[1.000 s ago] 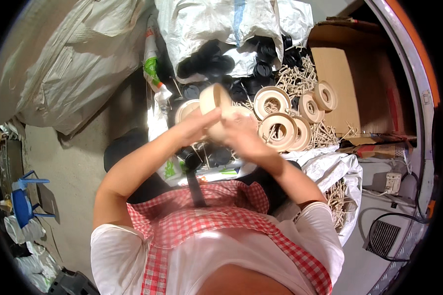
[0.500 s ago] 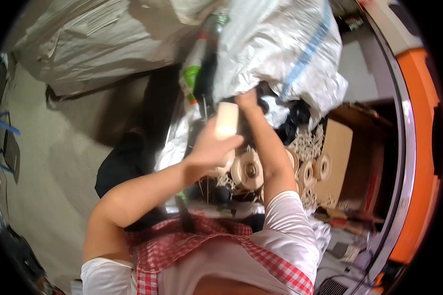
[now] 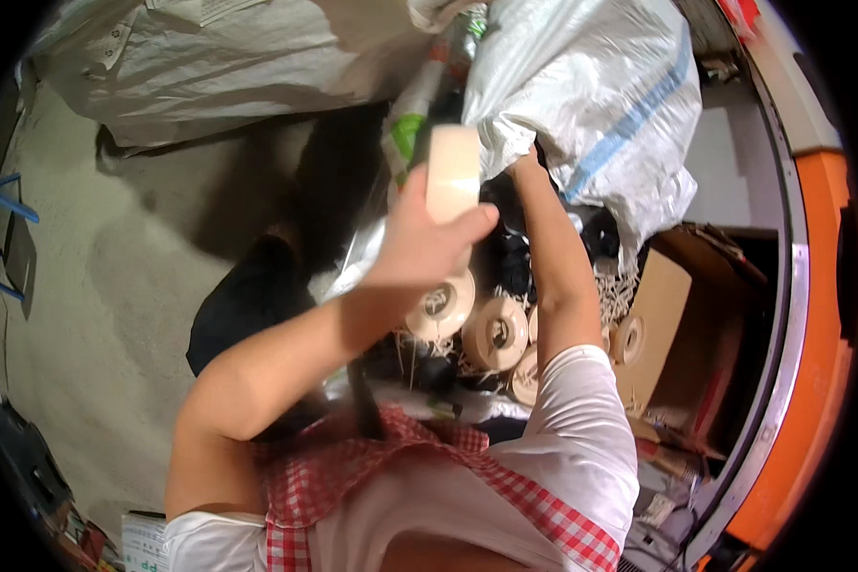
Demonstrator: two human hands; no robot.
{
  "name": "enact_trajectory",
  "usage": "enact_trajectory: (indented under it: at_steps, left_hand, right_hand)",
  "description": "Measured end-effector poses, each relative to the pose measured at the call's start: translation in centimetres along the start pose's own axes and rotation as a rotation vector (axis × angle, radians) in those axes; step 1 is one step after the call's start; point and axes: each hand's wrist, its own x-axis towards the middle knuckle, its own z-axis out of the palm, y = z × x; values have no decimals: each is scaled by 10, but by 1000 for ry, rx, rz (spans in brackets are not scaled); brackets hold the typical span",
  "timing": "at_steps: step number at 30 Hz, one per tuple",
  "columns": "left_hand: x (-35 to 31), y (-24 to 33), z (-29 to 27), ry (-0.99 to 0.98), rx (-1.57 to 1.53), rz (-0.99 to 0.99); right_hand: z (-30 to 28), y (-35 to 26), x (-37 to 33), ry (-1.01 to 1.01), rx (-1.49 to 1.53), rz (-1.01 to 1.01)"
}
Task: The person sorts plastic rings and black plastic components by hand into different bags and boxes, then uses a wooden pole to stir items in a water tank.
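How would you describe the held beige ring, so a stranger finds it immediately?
Find the blue-striped white sack. Left of it, the left hand holds the beige ring. Unlike the rings lying below, it is held up, side-on.

Green print is seen on a white sheet; the label on the large sack cannot be read.

Glare lights the white sack, shadows darken the floor, and outer edges bow.
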Motion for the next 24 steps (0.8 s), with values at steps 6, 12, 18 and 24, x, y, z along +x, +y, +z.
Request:
enact_trajectory:
  at_steps: [6, 12, 18, 24]
  left_hand:
    - [-1, 3, -5, -3, 10, 57]
    - [-11, -22, -3, -73, 192, -49]
    - [-39, -67, -2, -347, 288, -126]
    - [-76, -70, 10, -514, 300, -221]
  right_hand:
    - [-35, -44, -123, -187, 158, 23]
    - [29, -2, -211, 89, 447, 84]
    - [27, -38, -292, 588, 760, 218]
    - [37, -90, -314, 517, 1537, 536]
